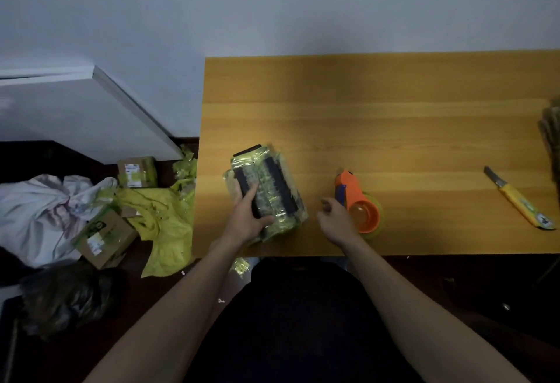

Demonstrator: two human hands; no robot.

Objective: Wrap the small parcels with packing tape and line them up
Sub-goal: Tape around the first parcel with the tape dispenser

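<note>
One small parcel wrapped in shiny yellow-green tape with black strips (266, 192) lies on the wooden table (394, 128), left of the orange tape dispenser (359, 205). Left hand (247, 222) grips the parcel; right hand (335, 220), loosely curled and empty, is just beside the dispenser. Farther right lies a yellow-handled knife (519, 201).

Glossy film-wrapped parcel (266, 192) — smooth wood table (394, 116), plastic tape dispenser (359, 204)

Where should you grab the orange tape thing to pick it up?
Probably by the orange handle of the tape dispenser, which sticks out toward the far side of the table while the round tape roll sits at the near end. The right hand, just left of it and empty, could come in from that left side and close around the handle.
</note>
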